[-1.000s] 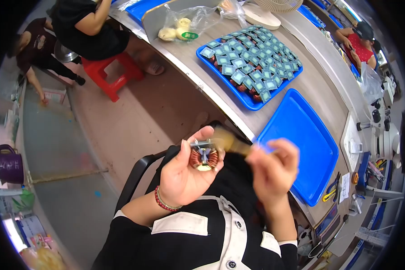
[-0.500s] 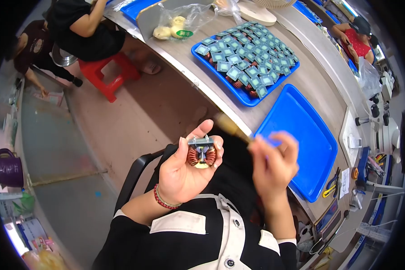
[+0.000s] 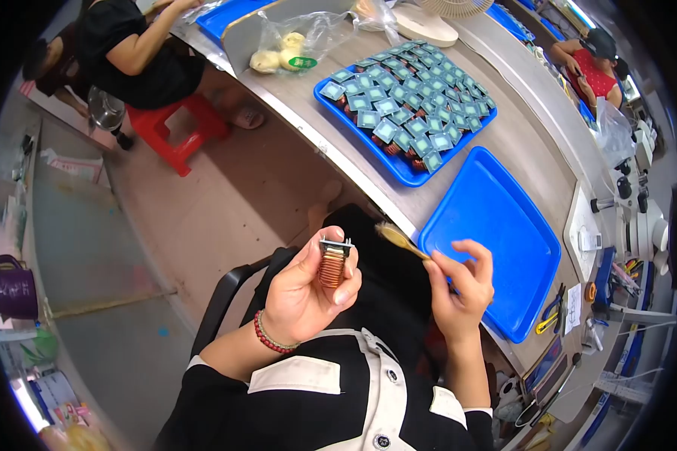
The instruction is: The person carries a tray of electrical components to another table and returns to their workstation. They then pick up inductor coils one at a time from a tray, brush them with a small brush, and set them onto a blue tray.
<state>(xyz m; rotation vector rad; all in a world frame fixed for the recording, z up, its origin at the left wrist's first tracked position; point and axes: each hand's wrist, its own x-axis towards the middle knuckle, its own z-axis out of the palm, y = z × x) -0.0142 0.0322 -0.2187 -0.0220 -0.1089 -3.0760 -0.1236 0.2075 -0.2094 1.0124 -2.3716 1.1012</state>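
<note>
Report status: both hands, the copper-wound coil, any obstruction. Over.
Left hand gripping copper-wound coil. Right hand holding brush, apart from coil. Nothing visible between brush and coil.

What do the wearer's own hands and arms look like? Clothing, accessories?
Left hand and right hand: no gloves. Left wrist: beaded bracelet, red and greenish strands. Right wrist: nothing visible. Black sleeves with white edging leave both forearms bare.

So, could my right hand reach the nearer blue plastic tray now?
Probably yes: your right hand appears close to the nearer blue plastic tray with nothing visible between, though its grip holds a slim yellowish brush.
</note>
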